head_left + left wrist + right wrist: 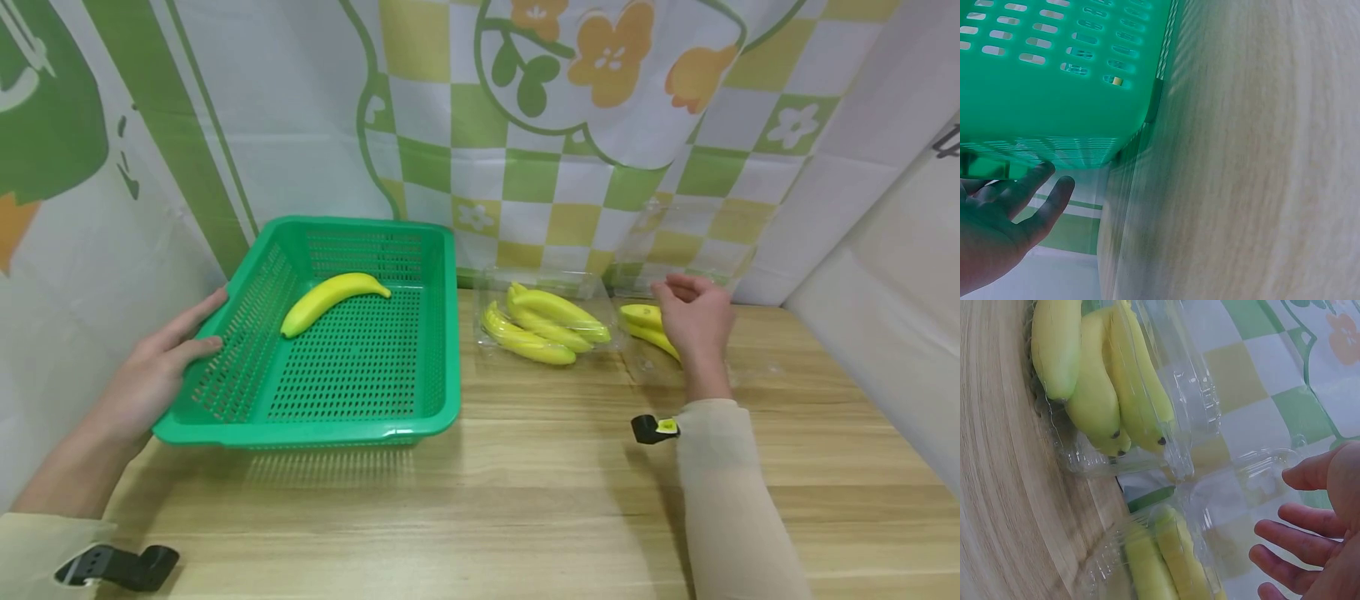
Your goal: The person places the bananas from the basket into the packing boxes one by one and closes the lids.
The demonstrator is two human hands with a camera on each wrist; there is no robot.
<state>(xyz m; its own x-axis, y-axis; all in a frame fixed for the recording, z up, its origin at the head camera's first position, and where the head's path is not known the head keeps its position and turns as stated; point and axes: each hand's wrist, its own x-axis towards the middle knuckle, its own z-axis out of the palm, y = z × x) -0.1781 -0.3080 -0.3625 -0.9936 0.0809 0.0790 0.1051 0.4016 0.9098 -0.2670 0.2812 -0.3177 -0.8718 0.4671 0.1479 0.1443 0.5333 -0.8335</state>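
Observation:
My left hand (153, 375) grips the left rim of a green plastic basket (450, 358), its thumb over the edge. One yellow banana (330, 298) lies inside the basket, toward its back left. At the right, my right hand (697, 321) is over a clear plastic clamshell box (645, 367) with bananas (637, 315) in it, partly hidden by the hand. In the right wrist view the fingers (1300, 531) are spread and loosely bent, with nothing held. The box's clear lid (675, 242) stands raised against the back cloth.
Another clear box (483, 333) with several bananas (551, 325) sits between the basket and the right box. Behind everything hangs a patterned cloth (525, 183), which also covers the sides. The wooden table (525, 500) extends in front of the boxes.

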